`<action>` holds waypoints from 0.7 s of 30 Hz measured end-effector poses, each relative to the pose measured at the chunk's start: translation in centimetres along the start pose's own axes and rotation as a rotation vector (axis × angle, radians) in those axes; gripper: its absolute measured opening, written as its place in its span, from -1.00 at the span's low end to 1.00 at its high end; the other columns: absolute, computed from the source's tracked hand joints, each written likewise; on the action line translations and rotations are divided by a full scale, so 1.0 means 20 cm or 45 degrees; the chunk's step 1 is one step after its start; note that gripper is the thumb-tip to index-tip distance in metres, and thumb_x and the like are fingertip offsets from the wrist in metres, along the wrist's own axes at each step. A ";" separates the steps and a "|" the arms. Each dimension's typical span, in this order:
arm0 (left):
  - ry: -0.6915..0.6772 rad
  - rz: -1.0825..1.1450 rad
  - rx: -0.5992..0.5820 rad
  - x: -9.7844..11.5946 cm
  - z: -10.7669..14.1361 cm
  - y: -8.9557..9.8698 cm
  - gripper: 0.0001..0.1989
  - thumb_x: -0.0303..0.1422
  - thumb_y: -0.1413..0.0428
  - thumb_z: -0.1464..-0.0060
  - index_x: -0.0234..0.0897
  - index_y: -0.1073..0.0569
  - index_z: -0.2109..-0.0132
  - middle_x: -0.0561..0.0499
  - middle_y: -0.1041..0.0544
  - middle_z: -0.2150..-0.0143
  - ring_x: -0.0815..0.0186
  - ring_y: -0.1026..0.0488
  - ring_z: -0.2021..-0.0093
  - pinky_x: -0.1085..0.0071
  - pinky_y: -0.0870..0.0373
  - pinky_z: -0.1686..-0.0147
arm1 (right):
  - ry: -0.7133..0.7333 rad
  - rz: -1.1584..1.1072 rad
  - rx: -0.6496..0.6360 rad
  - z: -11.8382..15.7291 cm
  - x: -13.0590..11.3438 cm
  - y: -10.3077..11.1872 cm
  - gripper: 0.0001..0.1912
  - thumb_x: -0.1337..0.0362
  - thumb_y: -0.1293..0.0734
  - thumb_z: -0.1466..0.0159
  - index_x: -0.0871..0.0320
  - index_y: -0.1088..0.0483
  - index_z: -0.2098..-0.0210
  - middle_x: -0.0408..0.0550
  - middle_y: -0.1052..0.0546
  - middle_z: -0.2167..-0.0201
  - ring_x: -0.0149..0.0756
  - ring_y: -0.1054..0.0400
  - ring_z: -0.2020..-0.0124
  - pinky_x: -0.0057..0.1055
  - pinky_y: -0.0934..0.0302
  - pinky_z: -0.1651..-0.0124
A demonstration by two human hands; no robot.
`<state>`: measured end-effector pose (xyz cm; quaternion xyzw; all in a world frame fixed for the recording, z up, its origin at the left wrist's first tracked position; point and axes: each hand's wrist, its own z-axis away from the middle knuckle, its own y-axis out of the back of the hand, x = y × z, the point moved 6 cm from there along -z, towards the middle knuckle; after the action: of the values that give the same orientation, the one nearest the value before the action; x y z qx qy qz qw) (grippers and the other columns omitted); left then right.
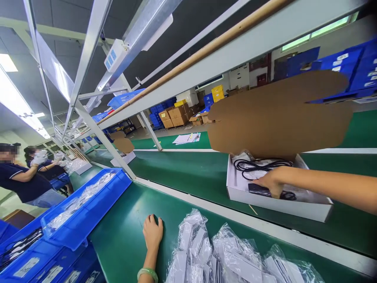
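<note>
My right hand [272,181] reaches into an open white cardboard box [279,206], its fingers closed around a black power adapter [256,189] lying low in the box. A coiled black cable [253,166] lies behind the hand, over clear plastic wrapping. The brown inside of the box's lid [279,118] stands up at the back. On the green bench, my left hand [152,232] rests with the thumb apart from the fingers and nothing visible in it; a green bangle circles that wrist. Right of it are several plastic-wrapped bundles of white flat pieces [191,243].
A long blue bin [97,204] holds plastic-wrapped items at the bench's left edge, above a bin of black cables [20,247]. A metal post [103,137] and overhead rail cross the view. Two people sit farther left. Another open box [125,158] stands down the line.
</note>
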<state>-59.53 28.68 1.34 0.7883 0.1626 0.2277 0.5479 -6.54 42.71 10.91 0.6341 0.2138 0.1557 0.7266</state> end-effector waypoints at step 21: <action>-0.037 -0.104 -0.006 0.00 0.00 0.01 -0.46 -0.20 0.25 -0.31 -0.48 -0.30 -0.20 -0.30 -0.35 -0.22 -0.05 -0.33 -0.19 0.07 -0.37 -0.12 | 0.233 0.048 0.641 0.77 0.15 0.07 -0.59 0.30 -0.08 -0.46 0.20 -0.40 -0.17 0.15 -0.38 -0.12 -0.04 -0.22 -0.15 -0.17 -0.10 -0.24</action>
<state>-59.52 28.65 1.52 0.7831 0.1862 0.1941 0.5608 4.04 31.23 13.55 0.7820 0.2989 0.1676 0.5206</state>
